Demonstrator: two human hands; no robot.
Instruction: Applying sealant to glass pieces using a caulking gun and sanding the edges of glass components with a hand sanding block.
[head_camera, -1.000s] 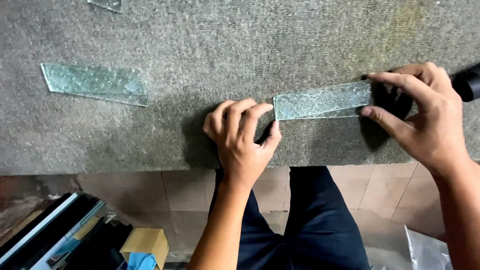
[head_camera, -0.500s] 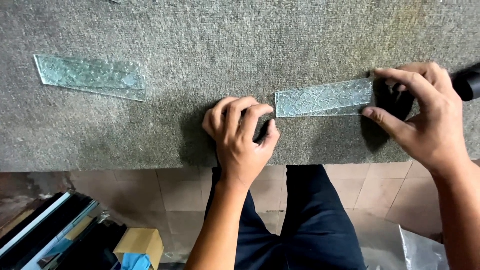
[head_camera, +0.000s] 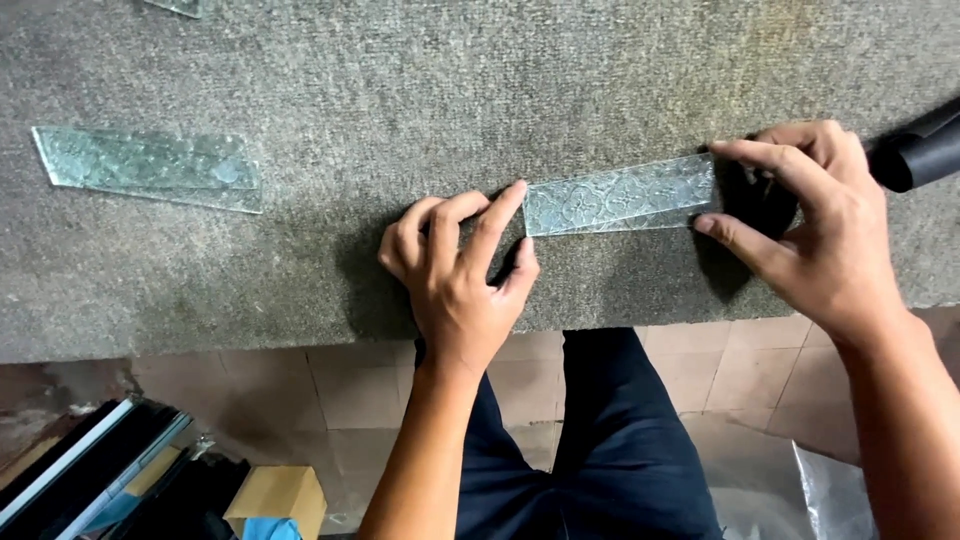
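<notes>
Since a moment ago, left hand (head_camera: 455, 275) fingers stretch to the patterned glass strip (head_camera: 620, 195); right hand (head_camera: 810, 220) pinches its other end. Glass seems stiff, fragile, sharp-edged; I judge the short ends the safest hold.

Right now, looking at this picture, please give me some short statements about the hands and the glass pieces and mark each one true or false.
1. The left hand touches the left end of a patterned glass strip. True.
2. The right hand is far from this strip. False: its finger and thumb are at the strip's right end.
3. The strip lies on a grey carpeted table. True.
4. No other glass is in view. False: another glass piece lies to the left.
5. A black tube shows beside the right hand. True.
</notes>
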